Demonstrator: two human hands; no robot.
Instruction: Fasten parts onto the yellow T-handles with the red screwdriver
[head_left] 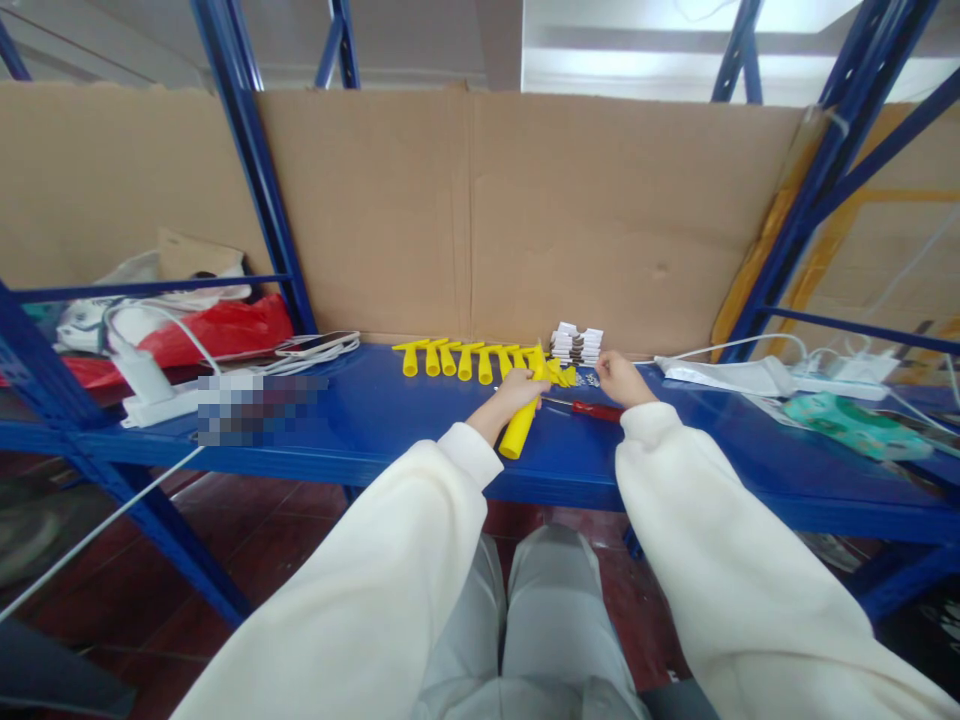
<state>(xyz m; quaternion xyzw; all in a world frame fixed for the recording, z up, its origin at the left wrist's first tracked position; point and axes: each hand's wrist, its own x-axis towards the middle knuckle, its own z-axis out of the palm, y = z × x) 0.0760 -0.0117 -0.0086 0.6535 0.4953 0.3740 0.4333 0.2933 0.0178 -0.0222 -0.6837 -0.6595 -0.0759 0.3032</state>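
My left hand (pixel 517 393) is wrapped round a yellow plastic handle (pixel 517 432), its wide round end tilted down toward me at the table's front edge. My right hand (pixel 622 380) is closed, fingertips together, just beside a small heap of shiny bits (pixel 587 379), perhaps screws. Whatever it may hold is too small to make out. Below and between both hands lies a screwdriver with a red handle (pixel 596 411). Several matching yellow handles (pixel 465 364) stand in a row behind my left hand. Small yellow pieces (pixel 561 374) and a stack of white parts (pixel 576 344) sit behind the hands.
The blue shelf table (pixel 360 400) has a cardboard wall (pixel 562 220) behind it. At the left are a power strip (pixel 169 397), cables and a red bag (pixel 225 330). A green packet (pixel 855 425) and a white power strip (pixel 844 383) lie on the right.
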